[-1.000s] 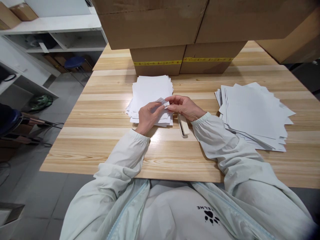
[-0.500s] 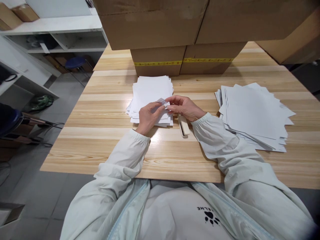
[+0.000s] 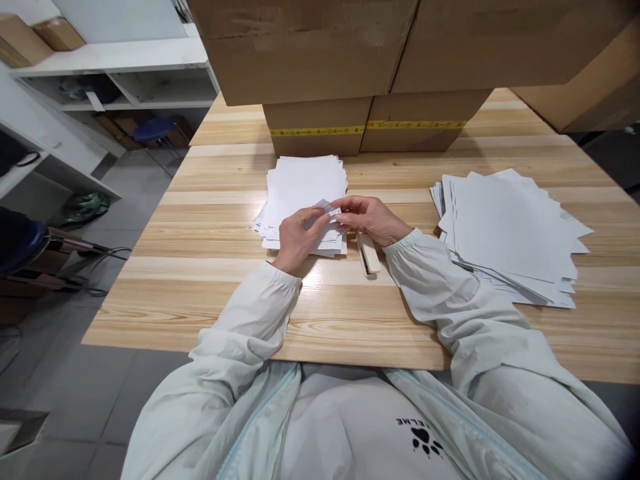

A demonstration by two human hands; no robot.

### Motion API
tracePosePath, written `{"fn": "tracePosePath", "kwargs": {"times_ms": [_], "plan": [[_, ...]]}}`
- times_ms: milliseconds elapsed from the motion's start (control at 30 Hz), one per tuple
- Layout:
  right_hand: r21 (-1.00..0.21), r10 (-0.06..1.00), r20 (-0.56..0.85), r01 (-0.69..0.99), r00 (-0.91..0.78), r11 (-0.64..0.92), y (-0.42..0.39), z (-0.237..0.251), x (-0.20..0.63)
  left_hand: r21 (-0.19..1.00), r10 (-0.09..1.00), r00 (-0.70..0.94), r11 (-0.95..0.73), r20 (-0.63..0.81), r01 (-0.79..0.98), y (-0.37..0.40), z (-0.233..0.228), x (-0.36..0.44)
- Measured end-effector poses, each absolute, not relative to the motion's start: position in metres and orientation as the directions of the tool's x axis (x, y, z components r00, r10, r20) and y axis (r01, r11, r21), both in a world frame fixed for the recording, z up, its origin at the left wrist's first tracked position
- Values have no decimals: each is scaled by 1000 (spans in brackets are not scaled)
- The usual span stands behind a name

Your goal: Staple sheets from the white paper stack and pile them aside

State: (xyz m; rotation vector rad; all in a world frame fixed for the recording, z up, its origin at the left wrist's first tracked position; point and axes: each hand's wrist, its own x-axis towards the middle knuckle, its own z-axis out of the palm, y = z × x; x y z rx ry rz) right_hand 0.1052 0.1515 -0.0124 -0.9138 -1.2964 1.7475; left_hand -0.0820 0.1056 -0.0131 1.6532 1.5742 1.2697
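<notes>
Pine table (image 3: 350, 313) bears paper stack (image 3: 305, 183); both hands' (image 3: 300, 233) grip pinches its corner sheet.

A counter (image 3: 210, 313) of pale striped wood is seen. A neat stack of white paper (image 3: 305, 183) is laid near its middle, with a cream stapler (image 3: 369, 255) set just beside the stack's right near corner. A looser, fanned pile of sheets (image 3: 505, 227) is spread well apart to the right. Cardboard boxes (image 3: 320, 127) are stood along the far side.
</notes>
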Motion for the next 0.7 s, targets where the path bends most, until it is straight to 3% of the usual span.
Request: {"fn": "tracePosePath", "kwargs": {"times_ms": [333,700], "plan": [[-959,881,-144,-156,-451,-237,151,-10,106,863,962,-97,-182,256,471,106,-11,-83],[-959,895,-138,-169,-425,-228,155,-15,103,807,958,42,-261,283,530,121,-12,-97]]}}
